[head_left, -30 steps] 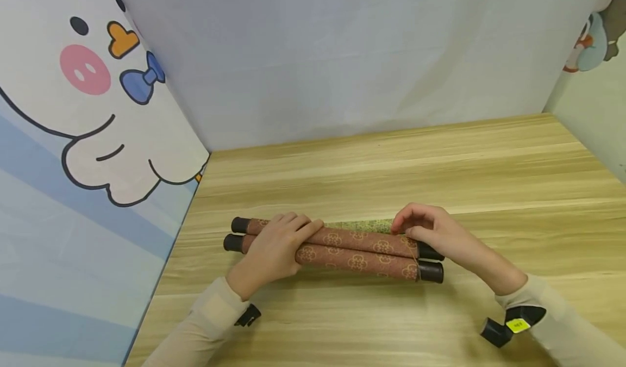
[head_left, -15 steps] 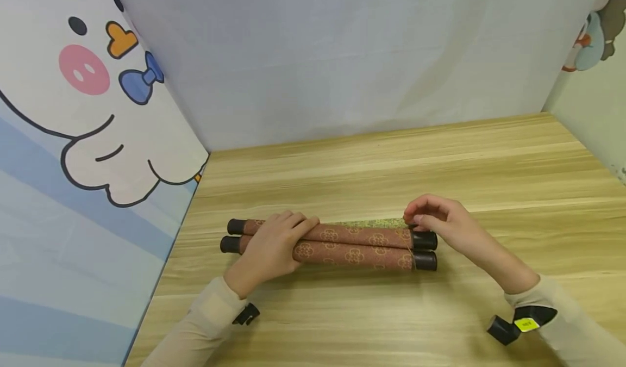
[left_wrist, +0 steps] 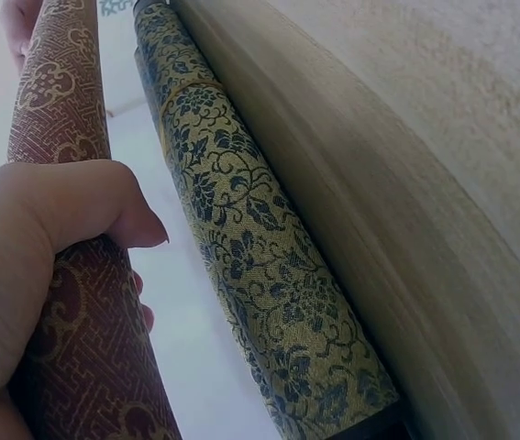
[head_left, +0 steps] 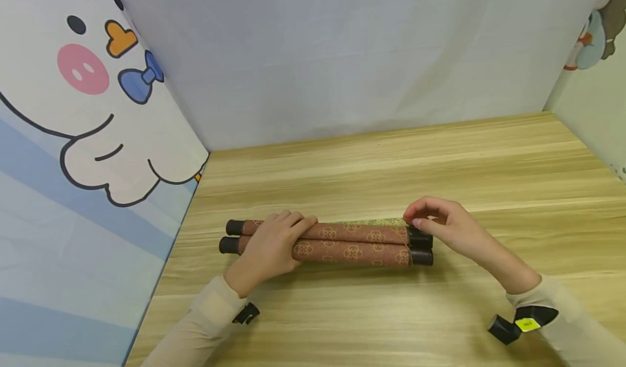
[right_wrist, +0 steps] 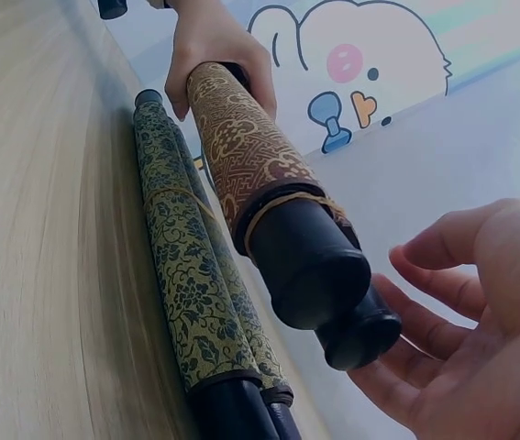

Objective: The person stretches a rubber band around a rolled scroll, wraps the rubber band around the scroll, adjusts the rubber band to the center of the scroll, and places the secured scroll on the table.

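My left hand grips a red brocade scroll made up of two side-by-side rolls with black end knobs. In the left wrist view the thumb lies across the near roll. A thin band circles the red rolls close to their knobs. Loosely bent, my right hand is beside the right-hand knobs, with nothing visible between thumb and fingers; whether a fingertip touches a knob I cannot tell. Beneath the red scroll, a green-and-gold brocade scroll, also of two rolls, lies on the table, mostly hidden from the head view.
Around the scrolls is a wood-grain table. A pale wall rises behind it, and a cartoon-printed panel stands along the left side. A black wrist camera is strapped to the right forearm.
The red scroll's right end has swung slightly away from me and a little left. My right hand has shifted right, off the far roll's end. My left hand keeps its grip.
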`<state>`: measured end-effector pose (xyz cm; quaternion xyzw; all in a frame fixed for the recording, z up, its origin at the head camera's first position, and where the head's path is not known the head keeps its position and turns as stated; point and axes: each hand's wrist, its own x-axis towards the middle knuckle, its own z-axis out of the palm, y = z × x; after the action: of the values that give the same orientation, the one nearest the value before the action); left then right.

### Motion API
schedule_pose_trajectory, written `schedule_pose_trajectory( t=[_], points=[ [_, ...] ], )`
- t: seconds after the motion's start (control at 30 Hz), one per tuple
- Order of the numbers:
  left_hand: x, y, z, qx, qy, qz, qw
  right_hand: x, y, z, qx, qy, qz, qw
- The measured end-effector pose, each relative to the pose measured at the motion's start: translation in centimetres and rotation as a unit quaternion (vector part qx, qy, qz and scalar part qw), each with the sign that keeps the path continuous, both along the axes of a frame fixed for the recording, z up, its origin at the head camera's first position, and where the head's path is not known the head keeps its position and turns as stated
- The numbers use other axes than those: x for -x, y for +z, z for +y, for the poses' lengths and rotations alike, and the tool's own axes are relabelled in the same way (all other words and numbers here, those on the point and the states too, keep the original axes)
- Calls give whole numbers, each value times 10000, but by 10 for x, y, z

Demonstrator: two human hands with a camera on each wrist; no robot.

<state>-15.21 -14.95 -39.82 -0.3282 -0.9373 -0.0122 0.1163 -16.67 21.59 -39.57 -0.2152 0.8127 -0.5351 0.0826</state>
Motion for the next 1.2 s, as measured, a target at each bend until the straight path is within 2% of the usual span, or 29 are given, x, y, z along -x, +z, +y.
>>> schedule_pose_trajectory(
  t=[0.13, 0.2, 0.27, 0.33, 0.4, 0.47, 0.53, 0.77, 0.87, 1.0, 1.07, 1.1, 1.13, 1.2],
  points=[
    [0, 1, 1, -11, 98, -40, 9999, -1, -1, 1, -129, 9, 242, 9996],
    [0, 1, 1, -9, 183, -81, 9998, -2, -1, 1, -311, -88, 623, 9975],
    [0, 2, 2, -10, 296, -113, 9995, -4, -2, -1, -514, -318, 1164, 9914],
    [0, 2, 2, -3, 420, -116, 9991, -7, -2, -5, -763, -684, 1819, 9780],
    [-1, 2, 2, -14, 527, -103, 9986, -11, -2, -10, -1040, -1061, 2374, 9600],
    [-2, 2, 3, -32, 609, -75, 9981, -14, -1, -16, -1346, -1373, 2717, 9430],
    [-2, 2, 4, -60, 646, -53, 9979, -16, -1, -20, -1605, -1512, 2808, 9341],
    [-5, 2, 9, -33, 701, 52, 9975, -18, 5, -30, -2287, -1496, 2330, 9333],
    [-7, 3, 11, 20, 802, 66, 9968, -17, 6, -34, -2494, -1493, 2344, 9277],
    [-11, 4, 15, 149, 955, 70, 9953, -17, 2, -37, -2391, -1539, 2482, 9260],
    [-13, 5, 17, 173, 977, 90, 9950, -18, 0, -37, -2147, -1612, 2411, 9326],
    [-14, 5, 18, 174, 982, 116, 9949, -18, -1, -36, -1953, -1645, 2253, 9402],
    [-14, 6, 19, 165, 989, 135, 9949, -18, 0, -35, -1731, -1682, 2039, 9488],
    [-16, 7, 20, 68, 1018, 166, 9946, -18, 2, -32, -1184, -1673, 1304, 9700]
  ],
)
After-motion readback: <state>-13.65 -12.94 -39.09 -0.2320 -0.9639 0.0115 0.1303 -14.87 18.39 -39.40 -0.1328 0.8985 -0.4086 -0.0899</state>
